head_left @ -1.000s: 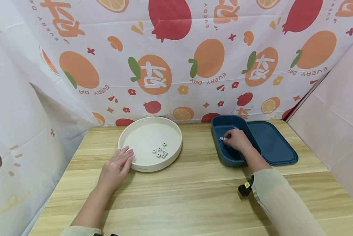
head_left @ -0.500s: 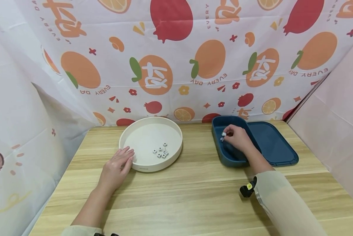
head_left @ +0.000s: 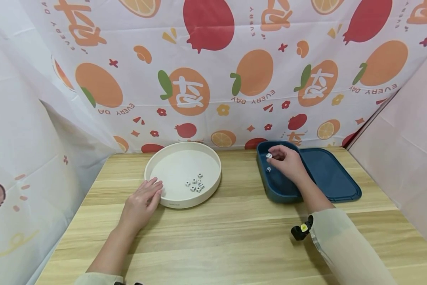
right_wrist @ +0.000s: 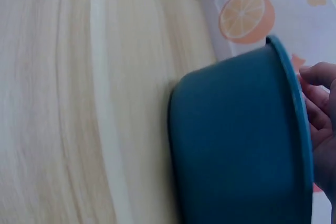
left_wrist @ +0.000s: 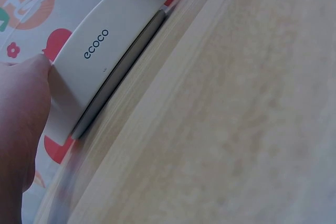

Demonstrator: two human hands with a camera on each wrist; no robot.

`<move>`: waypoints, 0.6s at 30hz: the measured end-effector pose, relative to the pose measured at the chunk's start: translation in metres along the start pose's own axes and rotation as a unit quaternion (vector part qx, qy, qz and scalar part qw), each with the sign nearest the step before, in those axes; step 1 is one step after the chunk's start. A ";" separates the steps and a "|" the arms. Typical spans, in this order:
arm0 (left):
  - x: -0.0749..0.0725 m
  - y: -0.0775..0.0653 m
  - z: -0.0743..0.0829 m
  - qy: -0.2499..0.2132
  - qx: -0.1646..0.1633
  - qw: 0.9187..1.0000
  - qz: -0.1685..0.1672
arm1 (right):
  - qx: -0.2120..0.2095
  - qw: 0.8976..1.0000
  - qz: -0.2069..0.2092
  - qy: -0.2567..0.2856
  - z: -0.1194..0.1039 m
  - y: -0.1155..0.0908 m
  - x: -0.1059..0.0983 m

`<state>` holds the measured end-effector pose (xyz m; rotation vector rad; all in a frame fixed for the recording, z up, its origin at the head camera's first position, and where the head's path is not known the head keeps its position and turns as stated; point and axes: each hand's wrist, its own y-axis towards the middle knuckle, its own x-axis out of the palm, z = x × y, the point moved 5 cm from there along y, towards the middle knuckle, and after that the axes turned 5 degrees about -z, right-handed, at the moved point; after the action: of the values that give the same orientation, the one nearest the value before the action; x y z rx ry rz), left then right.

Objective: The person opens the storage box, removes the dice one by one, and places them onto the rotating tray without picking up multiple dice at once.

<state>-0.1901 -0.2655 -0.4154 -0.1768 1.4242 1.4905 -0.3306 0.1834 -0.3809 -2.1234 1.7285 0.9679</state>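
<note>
My right hand point(head_left: 287, 163) is over the dark blue box point(head_left: 279, 198) and pinches a white die point(head_left: 269, 156) between thumb and fingertips. A second die point(head_left: 268, 169) lies in the box, just below the fingers in the head view. The right wrist view shows the box's outer wall point(right_wrist: 236, 135), with the fingers partly hidden behind its rim. My left hand point(head_left: 141, 202) rests at the near left rim of the round cream tray point(head_left: 176, 158), its fingers lying over the edge. Several white dice point(head_left: 198, 189) with black pips sit together toward the tray's right side.
A flat blue lid point(head_left: 332, 174) lies on the wooden table point(head_left: 206, 245) right of the box. Behind the table hangs a fruit-print cloth point(head_left: 220, 79), with pale cloths at both sides. A strip of table separates the tray from the box.
My right hand has lifted slightly and shifted toward the box's far end with one die between its fingertips, apart from the other die. The left hand stays at the tray.
</note>
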 end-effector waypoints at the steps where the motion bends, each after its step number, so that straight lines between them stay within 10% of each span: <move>1: 0.000 0.000 0.000 0.000 0.000 1.000 0.001 | -0.006 1.000 0.000 0.005 -0.004 0.000 0.001; 18: -0.001 0.000 0.000 0.002 -0.001 1.000 0.001 | -0.051 0.997 -0.057 -0.018 -0.068 0.008 0.058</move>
<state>-0.1895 -0.2665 -0.4148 -0.1798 1.4266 1.4926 -0.3100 0.0983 -0.3640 -2.2263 1.5539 1.0762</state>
